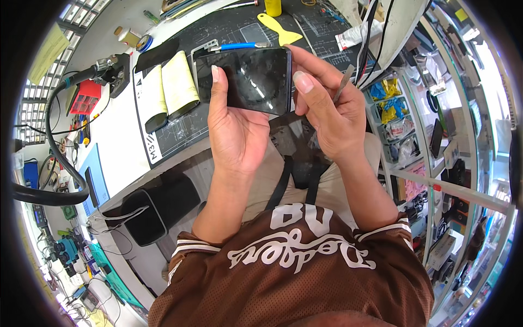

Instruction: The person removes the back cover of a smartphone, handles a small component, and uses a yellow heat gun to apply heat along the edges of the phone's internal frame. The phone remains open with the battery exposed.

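A smartphone with a dark, glossy screen is held sideways above the bench edge. My left hand grips it from below, thumb on the glass near its left end and fingers hidden behind. At the phone's right end, my right hand has its fingers against the edge and its thumb raised close by. A thin metal pry tool is tucked between the fingers of that same hand, its blade pointing up and away. Just beyond the phone lies a blue-handled tool, partly covered by it.
Under the phone spreads a black printed work mat. On it are a yellow scraper and pale yellow folded pieces. A black hose arm curves in at left. Shelves stand at right; dark cables hang nearby.
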`<state>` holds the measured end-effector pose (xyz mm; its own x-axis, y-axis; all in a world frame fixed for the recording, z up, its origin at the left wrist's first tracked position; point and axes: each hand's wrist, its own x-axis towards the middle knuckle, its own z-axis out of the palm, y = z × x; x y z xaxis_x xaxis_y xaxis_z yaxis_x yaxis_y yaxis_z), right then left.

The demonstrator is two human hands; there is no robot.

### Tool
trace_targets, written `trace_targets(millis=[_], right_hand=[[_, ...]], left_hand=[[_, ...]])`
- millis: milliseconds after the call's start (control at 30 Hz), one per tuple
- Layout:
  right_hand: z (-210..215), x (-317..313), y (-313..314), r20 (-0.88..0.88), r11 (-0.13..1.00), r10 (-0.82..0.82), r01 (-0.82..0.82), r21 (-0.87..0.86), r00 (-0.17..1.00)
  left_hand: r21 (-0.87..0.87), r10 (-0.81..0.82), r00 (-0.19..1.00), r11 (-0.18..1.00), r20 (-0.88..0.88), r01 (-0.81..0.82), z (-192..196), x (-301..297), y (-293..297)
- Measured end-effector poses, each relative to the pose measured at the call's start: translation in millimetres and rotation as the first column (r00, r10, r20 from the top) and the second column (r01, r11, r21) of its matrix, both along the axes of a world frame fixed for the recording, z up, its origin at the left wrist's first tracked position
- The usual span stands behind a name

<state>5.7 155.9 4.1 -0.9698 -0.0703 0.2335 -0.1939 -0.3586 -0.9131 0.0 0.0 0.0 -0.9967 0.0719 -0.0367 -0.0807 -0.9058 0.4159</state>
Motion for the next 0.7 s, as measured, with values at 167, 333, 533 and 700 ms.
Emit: trace_targets(millis=[167,333,533,700], right_hand=[[3.8,2.0,2.0,-0.067,1.0,-0.019,0.019,-0.003,0.998],[4.5,3.5,3.2,-0.121,0.998,-0.058,0.059,0.005,0.991],[7.6,2.2,7.8,-0.148,0.997,-0.062,0.068,0.042,0.987],[11.8,-0.1,13.1,-0.17,0.996,-0.012,0.028,0.088,0.985]], left_hand=[[-0.021,0.029,0.999,0.999,-0.028,-0.03,2.6,2.2,6.3],[-0.102,0.077,0.995,0.991,-0.055,-0.083,7.9,3.6,9.8],[-0.155,0.198,0.98,0.967,-0.03,-0.2,14.2,4.2,13.8],[-0.16,0.176,0.984,0.971,-0.028,-0.178,15.4,1.2,12.3]])
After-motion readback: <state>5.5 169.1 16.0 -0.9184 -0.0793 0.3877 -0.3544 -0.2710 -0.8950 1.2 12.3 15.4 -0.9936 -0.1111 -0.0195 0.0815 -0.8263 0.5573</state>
